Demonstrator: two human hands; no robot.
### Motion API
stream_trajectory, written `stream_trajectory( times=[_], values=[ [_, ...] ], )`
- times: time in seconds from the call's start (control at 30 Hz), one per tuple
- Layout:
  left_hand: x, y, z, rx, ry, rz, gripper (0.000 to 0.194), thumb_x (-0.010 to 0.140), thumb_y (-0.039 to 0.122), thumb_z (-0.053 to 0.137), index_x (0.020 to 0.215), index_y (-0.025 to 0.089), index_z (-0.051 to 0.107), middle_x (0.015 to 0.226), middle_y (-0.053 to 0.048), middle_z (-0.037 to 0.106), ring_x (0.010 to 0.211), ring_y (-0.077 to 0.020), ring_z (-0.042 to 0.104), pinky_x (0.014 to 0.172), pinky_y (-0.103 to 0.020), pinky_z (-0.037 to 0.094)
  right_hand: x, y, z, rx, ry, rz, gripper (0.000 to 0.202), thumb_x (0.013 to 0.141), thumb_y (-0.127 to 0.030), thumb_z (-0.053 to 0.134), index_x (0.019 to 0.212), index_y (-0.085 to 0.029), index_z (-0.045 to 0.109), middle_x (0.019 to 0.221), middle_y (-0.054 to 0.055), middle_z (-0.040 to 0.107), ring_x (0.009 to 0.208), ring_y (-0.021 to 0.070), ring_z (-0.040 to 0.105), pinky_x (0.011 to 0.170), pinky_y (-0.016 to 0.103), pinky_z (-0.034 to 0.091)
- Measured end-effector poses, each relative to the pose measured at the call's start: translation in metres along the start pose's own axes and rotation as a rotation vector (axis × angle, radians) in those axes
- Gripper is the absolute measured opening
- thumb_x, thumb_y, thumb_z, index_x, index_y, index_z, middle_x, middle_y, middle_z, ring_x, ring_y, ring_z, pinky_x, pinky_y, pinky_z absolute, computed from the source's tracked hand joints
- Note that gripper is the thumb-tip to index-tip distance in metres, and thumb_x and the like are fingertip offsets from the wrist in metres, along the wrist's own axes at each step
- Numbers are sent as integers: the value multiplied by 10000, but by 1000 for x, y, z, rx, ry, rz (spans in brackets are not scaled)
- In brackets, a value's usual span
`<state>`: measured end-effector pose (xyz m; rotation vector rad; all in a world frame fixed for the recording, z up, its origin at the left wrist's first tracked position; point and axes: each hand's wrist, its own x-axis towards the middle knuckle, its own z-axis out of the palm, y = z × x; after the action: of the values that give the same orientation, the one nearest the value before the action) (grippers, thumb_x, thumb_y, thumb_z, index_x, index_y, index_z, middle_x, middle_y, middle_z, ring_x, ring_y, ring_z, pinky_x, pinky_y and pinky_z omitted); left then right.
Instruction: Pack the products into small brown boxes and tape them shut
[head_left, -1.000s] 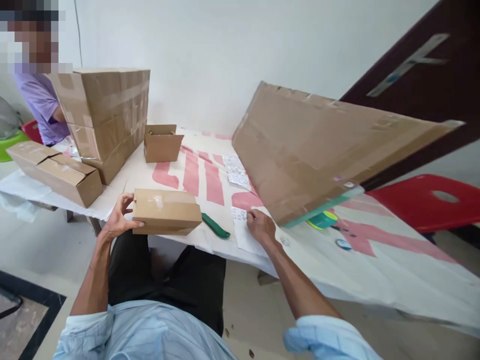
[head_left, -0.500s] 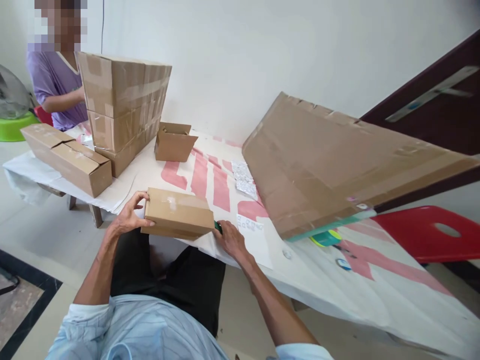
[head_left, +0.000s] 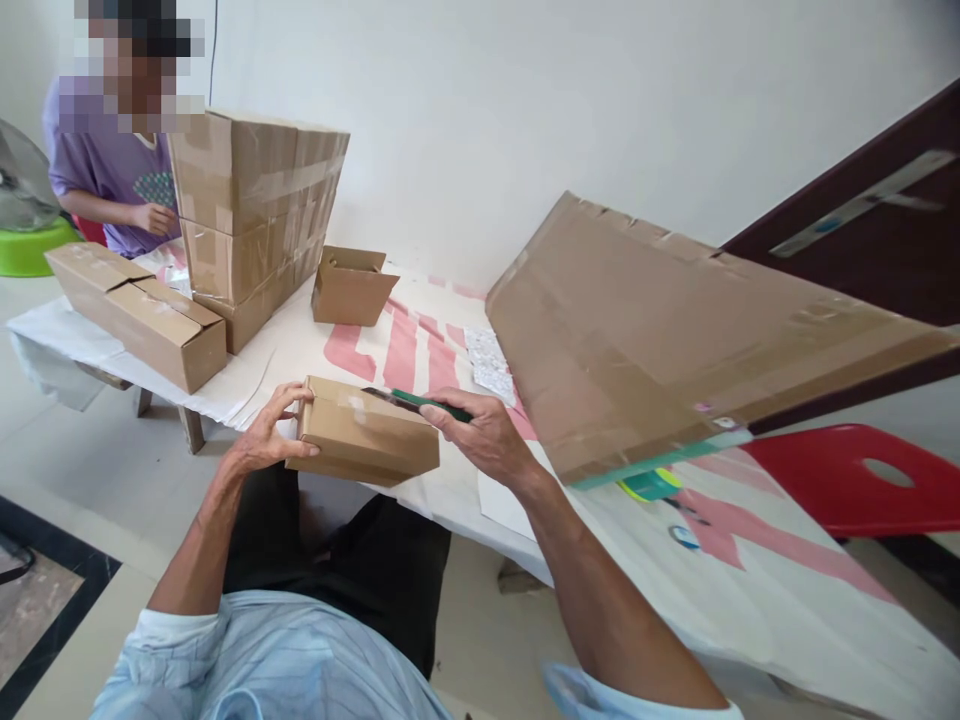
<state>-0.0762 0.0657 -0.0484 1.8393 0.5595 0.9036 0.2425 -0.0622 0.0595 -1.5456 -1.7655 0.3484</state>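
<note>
A small closed cardboard box (head_left: 367, 440) lies at the table's near edge, with a strip of clear tape on its top. My left hand (head_left: 274, 435) grips its left end, thumb low on the near side and fingers at the upper corner. In my right hand (head_left: 480, 430) is a green-handled utility knife (head_left: 409, 400), its dark blade pointing left over the box top close to the tape. Whether the blade touches the cardboard I cannot tell.
Taped boxes (head_left: 262, 190) are stacked at the left beside a long box (head_left: 142, 315). An open box (head_left: 354, 287) stands behind. A large cardboard sheet (head_left: 675, 340) leans at the right, near a tape roll (head_left: 651, 485) and red stool (head_left: 862, 480). A co-worker (head_left: 112, 170) sits far left.
My right hand has lifted the utility knife from the box's right end to above its top. The box has shifted slightly right, with my left hand still on it.
</note>
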Motion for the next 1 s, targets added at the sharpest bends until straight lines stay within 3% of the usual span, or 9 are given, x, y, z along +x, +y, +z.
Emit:
stream_trajectory(
  times=[0.17, 0.47, 0.73, 1.0],
  values=[
    [-3, 7, 0, 75, -26, 23, 795, 708, 409, 965, 1416, 330, 612, 1610, -118, 427, 1517, -386, 449, 1170, -539, 504, 18, -25, -7, -53, -154, -114, 301, 997, -460, 640, 947, -218, 811, 841, 31, 753, 737, 186, 654, 680, 309, 501],
    [-4, 18, 2, 118, -47, 59, 792, 722, 356, 937, 1441, 317, 605, 1579, -123, 452, 1477, -385, 482, 1159, -527, 503, 32, -44, -9, -175, -260, -213, 287, 1021, -418, 609, 980, -253, 841, 884, 38, 794, 763, 191, 698, 708, 310, 529],
    [-4, 22, 3, 125, -51, 54, 787, 721, 343, 939, 1429, 305, 598, 1576, -118, 446, 1473, -373, 480, 1167, -503, 501, 40, -47, -10, -319, -268, -282, 287, 1040, -410, 585, 982, -267, 827, 925, 35, 804, 825, 206, 712, 762, 325, 525],
    [-3, 17, 2, 140, -36, 55, 799, 713, 315, 943, 1432, 315, 596, 1588, -115, 439, 1516, -378, 445, 1188, -527, 499, 48, -38, -7, -606, -279, -355, 301, 1061, -448, 605, 903, -266, 784, 848, 49, 763, 788, 217, 687, 662, 313, 417]
  ],
)
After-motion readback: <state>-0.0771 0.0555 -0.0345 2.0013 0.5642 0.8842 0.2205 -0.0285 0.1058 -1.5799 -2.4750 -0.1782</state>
